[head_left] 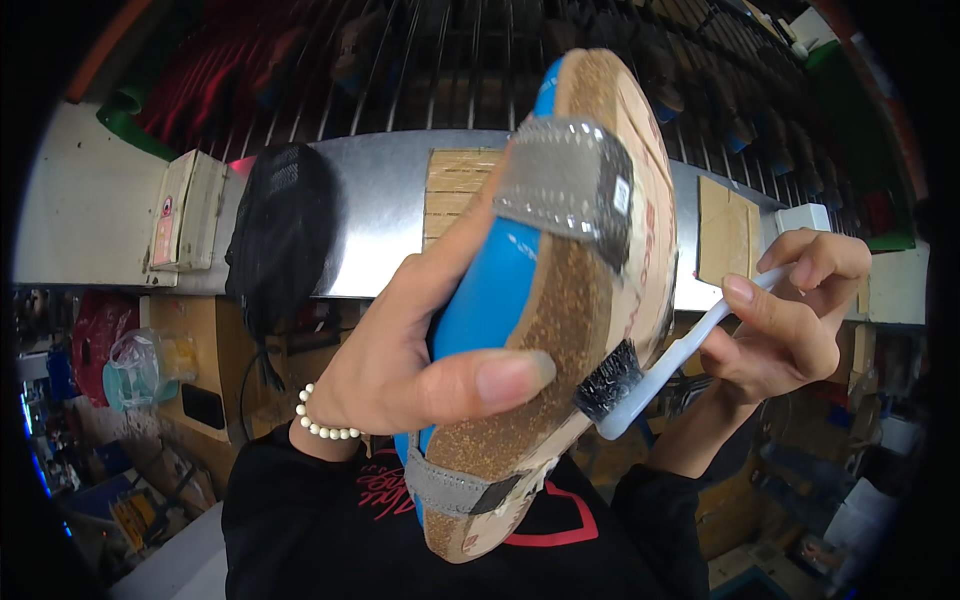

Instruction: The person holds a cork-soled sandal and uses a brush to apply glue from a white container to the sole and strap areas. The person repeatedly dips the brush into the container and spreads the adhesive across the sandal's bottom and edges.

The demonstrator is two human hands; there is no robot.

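A sandal with a cork-sided sole [578, 300] and grey straps [562, 185] is held up on end, tilted, in front of my chest. It is fitted on a blue shoe last [492, 285]. My left hand [395, 355] grips the last and sole from the left, its thumb lying across the cork. A brush with a white handle [660, 380] is pinched between the fingers and thumb of my right hand [790, 320]. Its dark, wet-looking bristles [610, 380] touch the edge where the cork meets the pale underside [650, 260]. The left hand's other fingers are hidden behind the last.
Behind the sandal runs a metal bench [375, 190] bearing a black bag [283, 215], a tan board [455, 195], a cardboard piece [728, 232] and a whitish box [187, 210]. Farther back, a rack of metal rods [440, 75] carries more shoes. A dark phone-like slab [203, 405] lies lower left.
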